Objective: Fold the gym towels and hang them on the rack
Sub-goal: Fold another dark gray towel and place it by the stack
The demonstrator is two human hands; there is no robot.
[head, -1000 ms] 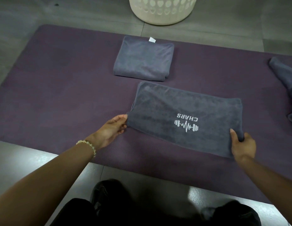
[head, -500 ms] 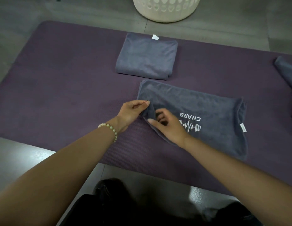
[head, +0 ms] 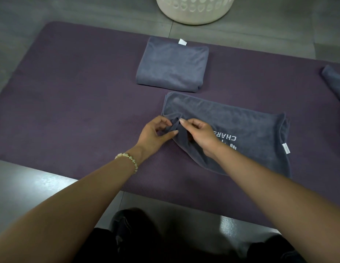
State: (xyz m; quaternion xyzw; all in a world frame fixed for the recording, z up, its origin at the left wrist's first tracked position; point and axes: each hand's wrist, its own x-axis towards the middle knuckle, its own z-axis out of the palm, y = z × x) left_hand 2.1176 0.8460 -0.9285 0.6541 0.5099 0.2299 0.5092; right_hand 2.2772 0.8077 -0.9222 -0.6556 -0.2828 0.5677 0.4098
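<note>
A grey gym towel [head: 241, 126] with white "CHARS" lettering lies half folded on the purple mat [head: 79, 103]. My left hand [head: 155, 133] and my right hand [head: 200, 134] both pinch its near left corner, where the cloth is bunched and lifted. A white label shows at the towel's right edge. Just behind it lies a folded grey towel [head: 173, 66], square and flat, with a white tag at its far edge. No rack is in view.
A white perforated laundry basket [head: 193, 8] stands on the grey floor beyond the mat. Another grey towel [head: 336, 82] lies unfolded at the mat's right edge. My dark shoes and knees are at the bottom of the view.
My right hand left the towel's near right corner and came across to the near left corner beside my left hand. Both now pinch that corner and the cloth is bunched there.
</note>
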